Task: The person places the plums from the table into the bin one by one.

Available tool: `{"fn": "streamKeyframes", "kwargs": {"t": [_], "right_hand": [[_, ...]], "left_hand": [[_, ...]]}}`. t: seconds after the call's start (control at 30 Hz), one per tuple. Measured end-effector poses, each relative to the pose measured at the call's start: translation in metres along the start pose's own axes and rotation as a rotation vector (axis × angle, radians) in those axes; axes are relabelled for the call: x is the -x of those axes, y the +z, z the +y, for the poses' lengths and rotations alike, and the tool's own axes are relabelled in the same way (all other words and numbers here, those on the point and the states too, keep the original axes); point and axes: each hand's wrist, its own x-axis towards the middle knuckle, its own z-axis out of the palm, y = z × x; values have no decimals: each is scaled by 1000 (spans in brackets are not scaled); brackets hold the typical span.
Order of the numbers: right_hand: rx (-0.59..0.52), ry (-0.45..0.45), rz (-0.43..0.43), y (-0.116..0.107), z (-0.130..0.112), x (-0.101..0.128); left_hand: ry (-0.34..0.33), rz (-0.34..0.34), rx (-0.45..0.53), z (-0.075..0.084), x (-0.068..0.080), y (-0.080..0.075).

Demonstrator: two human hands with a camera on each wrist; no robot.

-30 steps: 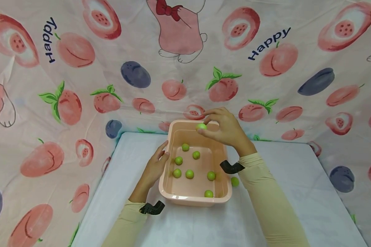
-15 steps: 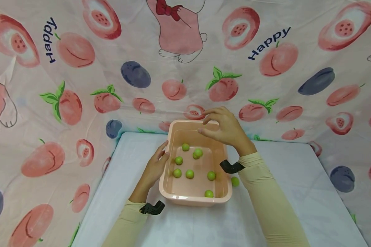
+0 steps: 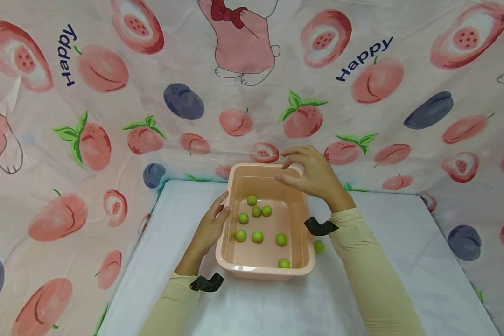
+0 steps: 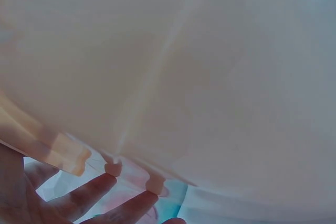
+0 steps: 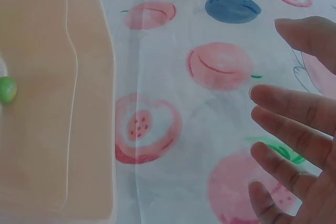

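A peach-coloured plastic basin (image 3: 260, 268) stands on the white table, with several small green balls (image 3: 257, 237) lying apart or side by side on its floor. My left hand (image 3: 210, 226) touches the basin's left side; in the left wrist view its fingertips (image 4: 153, 184) meet the outer wall, fingers fairly straight. Over the basin's far right corner hovers my right hand (image 3: 312, 173), its fingers loosely spread and nothing between them. The right wrist view has these spread fingers (image 5: 294, 98) at its right, away from the basin wall (image 5: 92, 103).
One more green ball (image 3: 319, 247) lies on the white tabletop (image 3: 395, 261) just outside the basin's right wall. Behind and to the left hangs a fruit-printed cloth (image 3: 252, 107), close to the basin's far end.
My right hand has let go of a green ball, which fell into the basin and now sits beside others. Another ball rolled slightly left. The right hand has shifted slightly right; the left stays put.
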Motion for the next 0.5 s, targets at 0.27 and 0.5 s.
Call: {"fn": "streamKeyframes", "kwargs": {"t": [0.27, 0.5], "right_hand": [[31, 26, 9, -7, 16, 11], [68, 112, 13, -10, 35, 25]], "left_hand": [[1, 0, -1, -1, -1, 0], [4, 0, -7, -1, -2, 0]]}}
